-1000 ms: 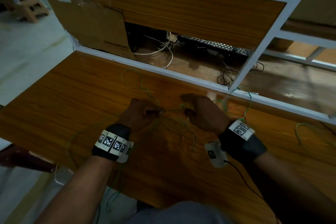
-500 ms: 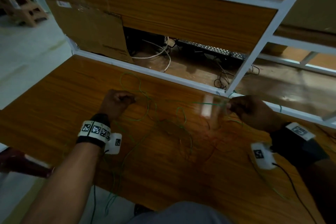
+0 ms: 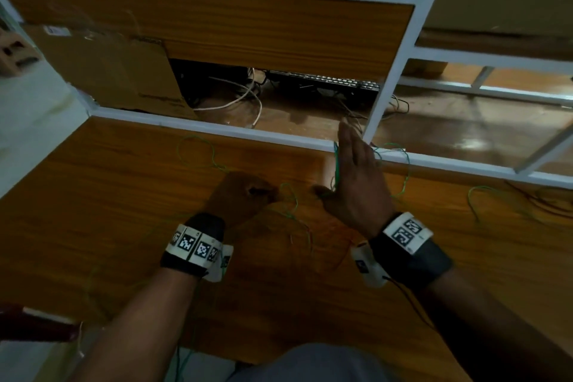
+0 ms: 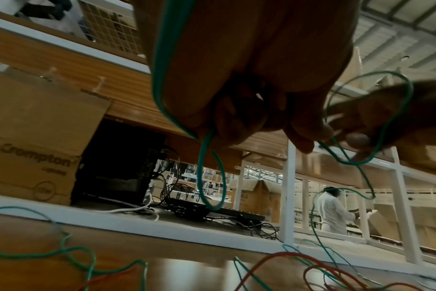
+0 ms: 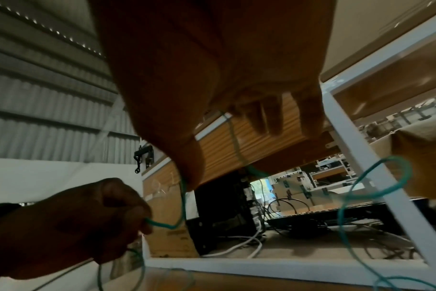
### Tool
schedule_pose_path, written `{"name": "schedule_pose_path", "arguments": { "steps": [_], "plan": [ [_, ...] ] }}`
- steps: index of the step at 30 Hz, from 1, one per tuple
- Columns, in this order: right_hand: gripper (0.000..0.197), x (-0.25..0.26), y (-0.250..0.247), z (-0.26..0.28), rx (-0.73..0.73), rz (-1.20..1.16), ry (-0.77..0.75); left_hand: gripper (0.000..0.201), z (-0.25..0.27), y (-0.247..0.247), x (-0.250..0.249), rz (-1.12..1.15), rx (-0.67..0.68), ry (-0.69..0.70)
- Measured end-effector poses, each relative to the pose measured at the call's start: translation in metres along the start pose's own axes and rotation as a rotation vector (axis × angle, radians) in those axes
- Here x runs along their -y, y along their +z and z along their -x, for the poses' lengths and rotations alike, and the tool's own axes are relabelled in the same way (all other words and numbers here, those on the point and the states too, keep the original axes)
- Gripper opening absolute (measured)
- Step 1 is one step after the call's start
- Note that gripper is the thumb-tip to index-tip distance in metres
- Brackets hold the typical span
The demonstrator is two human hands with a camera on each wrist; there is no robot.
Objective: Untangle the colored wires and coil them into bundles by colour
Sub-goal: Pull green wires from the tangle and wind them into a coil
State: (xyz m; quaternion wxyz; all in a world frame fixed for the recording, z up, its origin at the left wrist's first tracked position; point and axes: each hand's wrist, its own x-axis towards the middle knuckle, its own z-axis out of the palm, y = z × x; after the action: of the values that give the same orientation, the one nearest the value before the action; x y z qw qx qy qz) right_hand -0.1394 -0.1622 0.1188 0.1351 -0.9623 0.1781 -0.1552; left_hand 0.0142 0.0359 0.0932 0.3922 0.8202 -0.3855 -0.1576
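Observation:
A thin green wire [image 3: 336,164] lies in loose loops over the wooden table [image 3: 124,195]. My left hand [image 3: 238,195] is a fist gripping this wire; a loop [image 4: 202,177] hangs below its fingers in the left wrist view. My right hand [image 3: 356,186] stands just right of it, fingers straight and pointing away from me. The green wire [image 5: 234,141] runs across its palm and past the thumb to the left hand [image 5: 75,226]. Red wires [image 4: 286,258] lie tangled with green ones on the table under the hands.
A white frame rail [image 3: 217,129] bounds the table's far edge, with a white upright post [image 3: 393,80] beyond my right hand. Behind it lie a black keyboard [image 3: 325,84], white cables [image 3: 235,102] and a cardboard box [image 3: 102,71]. More green wire [image 3: 474,205] lies at right.
My hands were stretched apart along the wire; now they are close together again. The right hand has moved left and straightened its fingers, with the green wire running over it.

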Motion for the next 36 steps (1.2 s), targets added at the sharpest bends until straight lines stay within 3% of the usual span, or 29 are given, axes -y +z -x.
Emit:
{"name": "schedule_pose_path", "arguments": {
  "steps": [3, 5, 7, 9, 11, 14, 16, 18, 21, 23, 24, 25, 27, 28, 29, 30, 32, 34, 36],
  "plan": [
    [0.129, 0.011, -0.01, 0.006, -0.011, -0.046, -0.18, 0.012, 0.0, 0.006, -0.006, 0.01, 0.018, 0.003],
    [0.103, 0.01, -0.016, 0.01, 0.163, -0.186, -0.362, 0.004, 0.002, 0.011, -0.008, 0.011, 0.042, 0.026],
    [0.061, 0.0, -0.014, 0.015, 0.32, -0.321, -0.442, 0.013, 0.001, 0.015, -0.013, -0.015, 0.047, 0.072],
    [0.023, -0.009, -0.012, 0.021, 0.299, -0.301, -0.415, 0.016, 0.001, 0.017, -0.017, 0.036, 0.017, 0.076],
    [0.013, -0.028, -0.017, 0.026, 0.157, -0.303, -0.248, 0.011, 0.001, 0.017, -0.018, 0.111, -0.045, 0.057],
    [0.025, -0.081, -0.053, 0.033, -0.118, -0.322, -0.084, 0.012, 0.002, 0.008, -0.011, 0.132, -0.086, -0.004],
    [0.038, -0.119, -0.086, 0.038, -0.261, -0.188, -0.014, 0.008, 0.003, 0.002, -0.004, 0.145, -0.079, -0.015],
    [0.045, -0.145, -0.109, 0.044, -0.333, 0.021, 0.074, 0.005, 0.005, -0.001, -0.006, 0.149, -0.054, 0.035],
    [0.042, -0.157, -0.123, 0.047, -0.368, 0.156, 0.225, 0.004, 0.0, 0.005, -0.016, 0.145, -0.011, 0.077],
    [0.036, -0.157, -0.124, 0.045, -0.238, 0.202, 0.336, 0.002, -0.004, 0.012, -0.019, 0.098, 0.0, 0.095],
    [0.029, -0.155, -0.121, 0.044, -0.076, 0.238, 0.389, 0.007, -0.005, 0.015, -0.018, 0.083, -0.009, 0.087],
    [0.038, -0.151, -0.115, 0.046, 0.132, 0.296, 0.447, 0.01, -0.005, 0.017, -0.017, 0.076, -0.012, 0.075],
    [0.104, -0.138, -0.102, 0.054, 0.443, 0.44, 0.399, 0.007, -0.003, 0.023, -0.018, 0.057, 0.004, 0.057],
    [0.127, -0.125, -0.096, 0.058, 0.484, 0.45, 0.317, 0.008, -0.001, 0.026, -0.02, 0.036, 0.019, 0.068],
    [0.134, -0.106, -0.091, 0.06, 0.479, 0.412, 0.209, 0.01, 0.001, 0.03, -0.021, 0.018, 0.021, 0.091],
    [0.129, -0.087, -0.086, 0.059, 0.459, 0.346, 0.095, 0.014, 0.002, 0.033, -0.024, 0.009, 0.015, 0.11],
    [0.092, -0.046, -0.067, 0.052, 0.42, 0.143, -0.063, 0.017, 0.004, 0.039, -0.03, 0.012, 0.005, 0.126],
    [0.05, -0.011, -0.042, 0.042, 0.407, -0.105, -0.094, 0.017, 0.006, 0.042, -0.037, 0.033, -0.021, 0.117],
    [0.024, 0.008, -0.024, 0.034, 0.361, -0.209, -0.114, 0.017, 0.009, 0.04, -0.039, 0.052, -0.034, 0.1]
  ]
}}
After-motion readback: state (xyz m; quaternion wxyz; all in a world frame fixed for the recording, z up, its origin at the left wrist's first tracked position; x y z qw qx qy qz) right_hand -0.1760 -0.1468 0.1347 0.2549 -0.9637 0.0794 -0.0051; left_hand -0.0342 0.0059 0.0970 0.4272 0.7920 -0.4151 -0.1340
